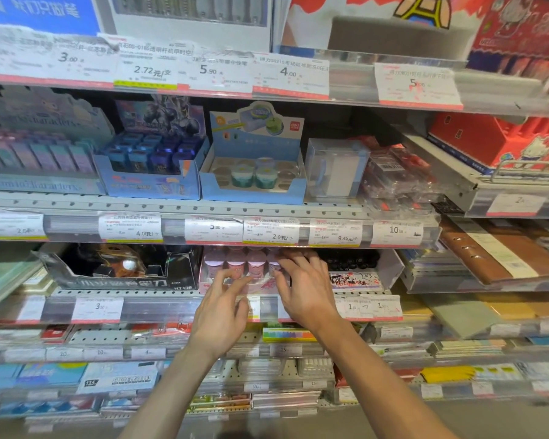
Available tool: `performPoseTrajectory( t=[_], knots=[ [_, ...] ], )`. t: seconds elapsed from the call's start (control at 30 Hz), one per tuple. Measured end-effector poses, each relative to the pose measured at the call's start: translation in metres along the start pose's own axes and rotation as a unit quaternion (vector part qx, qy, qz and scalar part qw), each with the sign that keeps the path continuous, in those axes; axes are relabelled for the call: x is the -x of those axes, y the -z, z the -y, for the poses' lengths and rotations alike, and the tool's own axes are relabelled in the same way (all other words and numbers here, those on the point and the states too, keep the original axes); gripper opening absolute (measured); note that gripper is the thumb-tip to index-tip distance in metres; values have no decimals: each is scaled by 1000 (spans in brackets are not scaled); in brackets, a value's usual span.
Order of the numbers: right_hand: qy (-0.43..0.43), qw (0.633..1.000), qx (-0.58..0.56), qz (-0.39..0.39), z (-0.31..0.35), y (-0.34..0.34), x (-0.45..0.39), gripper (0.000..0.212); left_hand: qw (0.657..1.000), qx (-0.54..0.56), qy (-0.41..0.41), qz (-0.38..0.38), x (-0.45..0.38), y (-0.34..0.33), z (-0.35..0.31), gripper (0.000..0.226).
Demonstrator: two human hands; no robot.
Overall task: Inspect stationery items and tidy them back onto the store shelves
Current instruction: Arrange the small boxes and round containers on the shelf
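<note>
A pink display box (210,282) of small pink round sharpeners (236,263) sits on the third shelf down. My left hand (221,307) hovers at the box's front with fingers spread and nothing in it. My right hand (305,282) reaches over the box's right end, fingertips touching the rightmost pink sharpeners; whether it grips one is hidden by the fingers.
A black sharpener box (130,277) stands left of the pink one, a tray of black items (352,259) to its right. Above sit a blue box with teal tubs (254,179) and a clear case (335,167). Price-tag rails (267,232) edge every shelf; notebooks (501,251) lie at right.
</note>
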State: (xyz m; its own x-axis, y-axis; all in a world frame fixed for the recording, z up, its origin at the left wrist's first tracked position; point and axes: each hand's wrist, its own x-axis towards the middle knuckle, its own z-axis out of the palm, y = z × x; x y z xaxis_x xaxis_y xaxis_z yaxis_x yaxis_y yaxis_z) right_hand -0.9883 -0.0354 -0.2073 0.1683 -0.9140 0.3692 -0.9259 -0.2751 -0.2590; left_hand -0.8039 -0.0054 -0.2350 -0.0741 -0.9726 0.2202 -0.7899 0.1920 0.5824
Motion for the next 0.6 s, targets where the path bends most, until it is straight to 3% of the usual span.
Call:
performPoseTrajectory(
  t=[0.37,0.6],
  knots=[
    [2,996,-82,28,-1,2,12,48,999,40,7,0,1,1,2,42],
    [-44,984,-170,-32,5,-6,33,52,995,93,-18,-33,9,12,8,41]
  ],
)
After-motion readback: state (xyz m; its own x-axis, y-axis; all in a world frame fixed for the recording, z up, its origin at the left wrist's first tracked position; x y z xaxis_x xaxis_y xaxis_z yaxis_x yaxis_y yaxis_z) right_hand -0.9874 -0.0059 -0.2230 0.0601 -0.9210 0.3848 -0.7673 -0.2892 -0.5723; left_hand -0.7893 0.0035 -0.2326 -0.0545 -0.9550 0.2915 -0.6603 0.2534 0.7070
